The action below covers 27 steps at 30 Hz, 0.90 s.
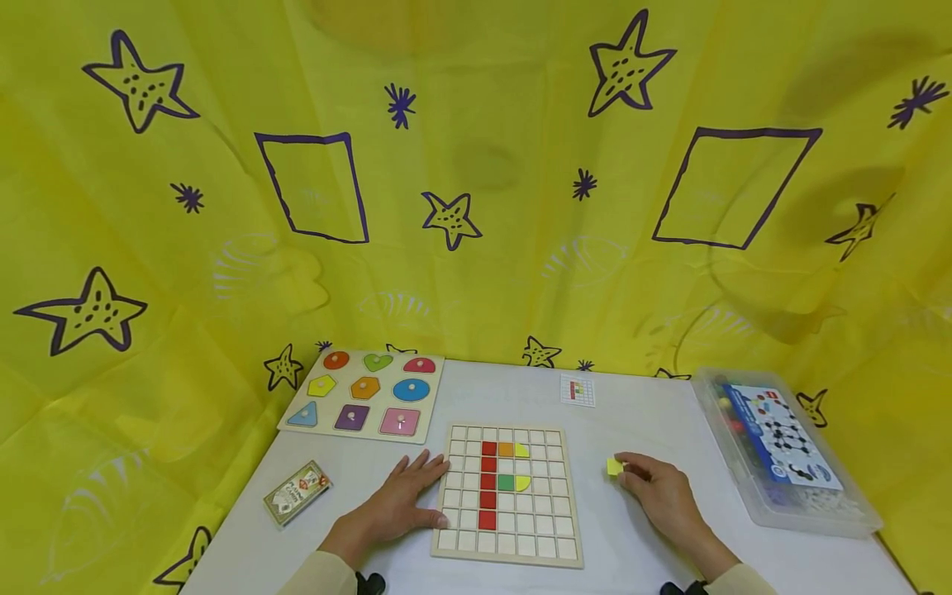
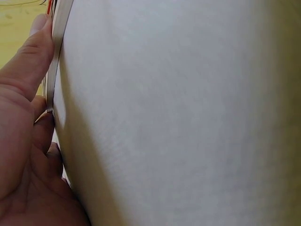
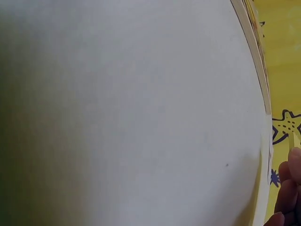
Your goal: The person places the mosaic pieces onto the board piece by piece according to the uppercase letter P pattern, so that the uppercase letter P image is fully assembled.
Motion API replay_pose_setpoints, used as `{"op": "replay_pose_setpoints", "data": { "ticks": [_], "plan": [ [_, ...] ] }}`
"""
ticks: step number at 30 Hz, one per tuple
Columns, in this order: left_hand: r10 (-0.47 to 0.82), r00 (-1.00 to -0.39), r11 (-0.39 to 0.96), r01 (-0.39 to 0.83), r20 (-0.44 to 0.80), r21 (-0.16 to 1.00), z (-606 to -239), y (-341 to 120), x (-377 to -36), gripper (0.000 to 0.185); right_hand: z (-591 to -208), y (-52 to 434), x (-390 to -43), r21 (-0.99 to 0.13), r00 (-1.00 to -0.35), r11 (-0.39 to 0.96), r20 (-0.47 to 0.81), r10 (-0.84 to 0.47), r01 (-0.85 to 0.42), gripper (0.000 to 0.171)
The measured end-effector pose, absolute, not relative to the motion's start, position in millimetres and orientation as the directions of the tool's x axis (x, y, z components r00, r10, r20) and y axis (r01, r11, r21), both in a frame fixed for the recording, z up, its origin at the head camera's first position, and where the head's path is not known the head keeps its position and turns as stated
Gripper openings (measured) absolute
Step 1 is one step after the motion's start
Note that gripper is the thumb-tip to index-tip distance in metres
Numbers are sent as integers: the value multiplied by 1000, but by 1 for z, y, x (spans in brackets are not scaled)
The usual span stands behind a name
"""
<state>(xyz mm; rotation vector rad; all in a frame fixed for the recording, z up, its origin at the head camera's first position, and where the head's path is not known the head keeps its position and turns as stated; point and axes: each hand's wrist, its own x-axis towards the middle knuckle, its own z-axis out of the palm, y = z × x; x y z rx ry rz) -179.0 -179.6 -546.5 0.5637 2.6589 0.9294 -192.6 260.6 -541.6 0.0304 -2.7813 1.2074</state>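
Two hands share the work: your left hand (image 1: 402,498) lies flat, fingers spread, against the grid board (image 1: 508,494) on the desk (image 1: 640,397), while your right hand (image 1: 662,493) pinches a yellow tile (image 1: 614,466) beside it. Brace the board; lower the tile squarely.

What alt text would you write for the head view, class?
A person's left hand rests flat against the left edge of a wooden grid board holding some coloured tiles, while the right hand pinches a small yellow tile on the white table.
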Motion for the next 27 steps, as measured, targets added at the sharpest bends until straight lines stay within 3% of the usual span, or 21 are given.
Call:
{"op": "replay_pose_setpoints", "data": {
  "ticks": [17, 27],
  "plan": [
    [442, -888, 719, 268, -125, 641, -546, -180, -179, 90, -529, 234, -207, -813, -980, 573, 181, 82, -103, 26],
    [444, -888, 715, 267, -124, 646, -545, -179, -178, 89, -520, 207, -209, -871, -987, 488, 127, 101, -62, 29]
  ]
}}
